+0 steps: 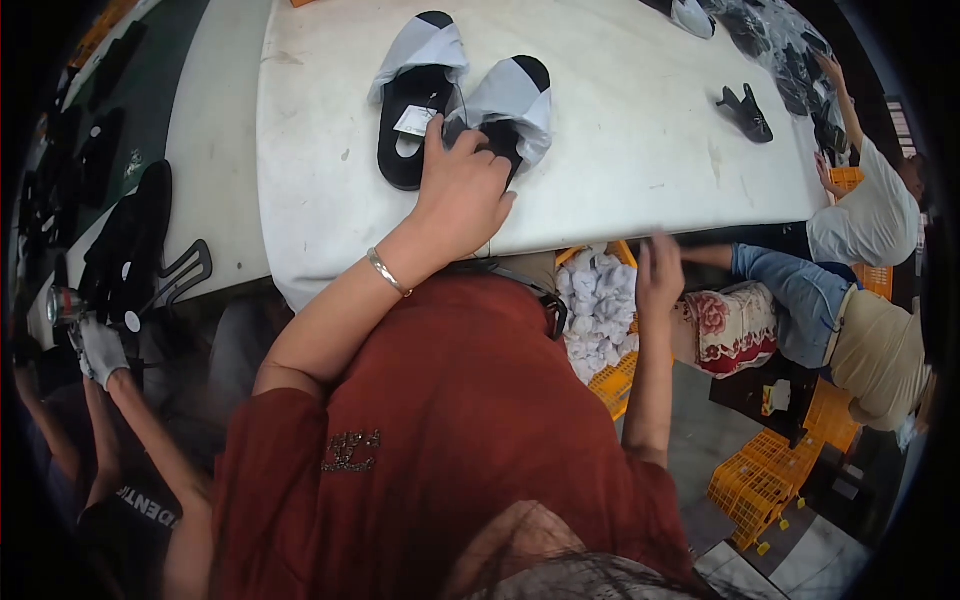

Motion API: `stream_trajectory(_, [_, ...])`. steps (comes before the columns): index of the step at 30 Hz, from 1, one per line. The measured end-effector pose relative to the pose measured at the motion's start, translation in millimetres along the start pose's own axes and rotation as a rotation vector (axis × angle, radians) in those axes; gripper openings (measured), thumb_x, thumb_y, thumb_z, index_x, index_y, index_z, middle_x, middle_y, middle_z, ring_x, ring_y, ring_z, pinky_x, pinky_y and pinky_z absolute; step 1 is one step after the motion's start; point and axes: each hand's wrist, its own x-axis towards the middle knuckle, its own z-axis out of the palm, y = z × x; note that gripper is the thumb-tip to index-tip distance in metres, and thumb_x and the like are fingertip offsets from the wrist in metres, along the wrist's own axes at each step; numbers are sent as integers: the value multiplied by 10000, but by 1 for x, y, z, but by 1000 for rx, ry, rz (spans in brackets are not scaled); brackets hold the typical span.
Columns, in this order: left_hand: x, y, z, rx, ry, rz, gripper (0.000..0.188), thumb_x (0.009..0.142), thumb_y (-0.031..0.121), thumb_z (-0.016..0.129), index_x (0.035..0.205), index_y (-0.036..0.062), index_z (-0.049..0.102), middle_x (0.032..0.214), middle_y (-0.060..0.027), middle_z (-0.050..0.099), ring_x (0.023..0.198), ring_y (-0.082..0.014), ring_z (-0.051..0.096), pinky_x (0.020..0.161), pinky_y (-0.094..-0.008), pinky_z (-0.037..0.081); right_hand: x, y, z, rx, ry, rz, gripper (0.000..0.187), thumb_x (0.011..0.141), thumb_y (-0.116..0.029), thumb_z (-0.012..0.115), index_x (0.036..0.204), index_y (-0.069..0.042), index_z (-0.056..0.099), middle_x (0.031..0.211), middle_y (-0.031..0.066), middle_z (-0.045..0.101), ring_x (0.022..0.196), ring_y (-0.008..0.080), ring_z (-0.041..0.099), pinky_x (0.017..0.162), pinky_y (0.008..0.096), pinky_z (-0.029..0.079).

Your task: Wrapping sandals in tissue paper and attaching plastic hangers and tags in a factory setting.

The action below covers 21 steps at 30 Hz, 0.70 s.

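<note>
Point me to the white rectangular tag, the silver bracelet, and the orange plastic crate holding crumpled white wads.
White rectangular tag [413, 121]: head view, middle of its face.
Silver bracelet [380, 266]: head view, outer band.
Orange plastic crate [613, 386]: head view, its near wall.

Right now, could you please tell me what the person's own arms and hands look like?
The left hand and right hand wear no gloves; the right one looks blurred. A shiny silver bangle circles the left wrist, while none shows on the right wrist. Short, rust-red sleeves leave the forearms uncovered.
</note>
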Motion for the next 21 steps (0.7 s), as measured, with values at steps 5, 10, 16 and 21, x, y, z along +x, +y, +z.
stream_trajectory(5, [0,4,3,-39,-41,-31,139,861,194,699,878,58,680,807,-97,657,961,-261,623,1096,-601,327,148,-167,-13,346,-342,-241,651,792,-80,745,1409,-169,557,1461,144,509,856,292,686,723,385,559])
stream_trajectory(10, [-3,-9,-3,-153,17,-81,127,879,179,666,879,52,670,762,-146,633,813,-329,629,898,-474,472,156,-151,24,214,-274,-425,319,793,-10,685,1097,-66,605,1110,137,643,803,343,652,708,404,548])
stream_trajectory(16, [-23,-35,-37,-482,93,14,162,899,194,661,983,57,685,788,-133,604,785,-344,599,719,-425,476,201,-48,44,1357,-30,645,260,955,-8,584,1190,98,544,1115,183,645,1016,296,683,949,418,586])
stream_trajectory(21, [-24,-25,-31,-319,-6,299,110,888,179,675,949,90,694,795,-60,615,858,-263,585,803,-388,467,320,78,56,1596,359,710,305,962,80,523,1259,136,480,1203,241,605,1114,387,636,1038,492,550])
